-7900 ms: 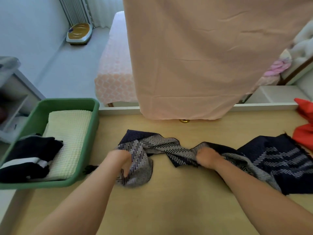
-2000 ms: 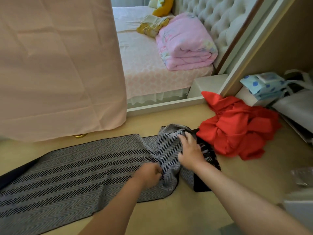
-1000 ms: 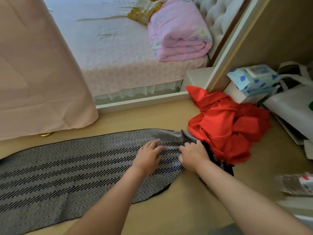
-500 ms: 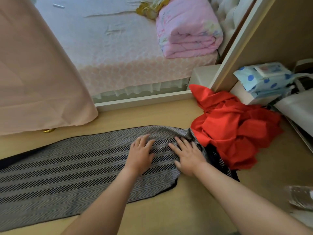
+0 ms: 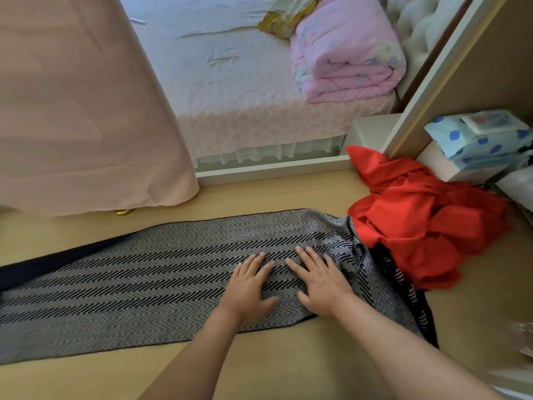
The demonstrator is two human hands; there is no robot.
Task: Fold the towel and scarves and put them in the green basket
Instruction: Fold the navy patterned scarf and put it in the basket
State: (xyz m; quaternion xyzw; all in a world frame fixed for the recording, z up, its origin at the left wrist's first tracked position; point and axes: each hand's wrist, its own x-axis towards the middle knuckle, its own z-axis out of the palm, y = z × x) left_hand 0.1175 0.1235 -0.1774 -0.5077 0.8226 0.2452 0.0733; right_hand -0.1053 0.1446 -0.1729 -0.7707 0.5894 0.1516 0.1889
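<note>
A long grey-and-black herringbone scarf point(image 5: 138, 272) lies spread flat across the wooden surface point(image 5: 259, 368), running from the left edge to the right of centre. Its right end is bunched and wrinkled against a crumpled red scarf point(image 5: 427, 226). My left hand point(image 5: 249, 287) lies flat on the herringbone scarf with straight fingers. My right hand point(image 5: 320, 278) presses flat on it just to the right, next to the bunched end. The green basket is out of view.
A pink curtain point(image 5: 80, 105) hangs at the upper left. Behind the surface stands a bed point(image 5: 230, 82) with a folded pink quilt point(image 5: 343, 50). A blue polka-dot pack point(image 5: 476, 137) sits on a shelf at the right.
Both hands have gone from gripping the scarf's bunched end to lying flat on it with spread fingers. The scarf is laid out smoother and the view has shifted slightly.
</note>
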